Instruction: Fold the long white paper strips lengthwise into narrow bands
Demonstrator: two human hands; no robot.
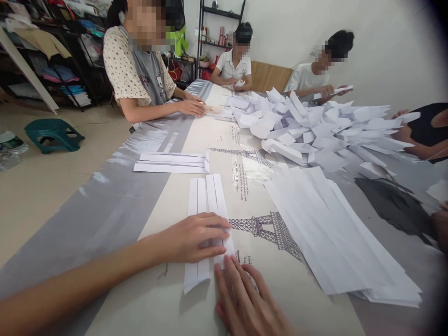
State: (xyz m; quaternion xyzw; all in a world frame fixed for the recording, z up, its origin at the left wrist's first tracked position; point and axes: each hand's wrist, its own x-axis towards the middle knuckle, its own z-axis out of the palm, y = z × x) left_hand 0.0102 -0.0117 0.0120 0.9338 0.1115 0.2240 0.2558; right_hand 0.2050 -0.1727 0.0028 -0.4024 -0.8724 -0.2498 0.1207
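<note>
Under my hands lies a folded white paper strip (pixel 217 191), set lengthwise on the table. My left hand (pixel 196 237) rests flat across it, fingers spread and pointing right. The fingertips of my right hand (pixel 245 291) press on the strip's near end, its fingers stretched out. Just left of it is another folded strip (pixel 193 200), partly covered by my left hand, with its near end lifting a little. Farther off, a folded paper piece (pixel 171 163) lies crosswise. To the right sits a stack of flat white sheets (pixel 336 233).
A large heap of folded papers (pixel 280 116) covers the far right of the table (pixel 157 261), whose cover has Eiffel Tower prints. Several people sit or stand around it, some handling paper. A dark cloth-like item (pixel 392 200) lies at right. A green stool (pixel 54 133) stands on the floor at left.
</note>
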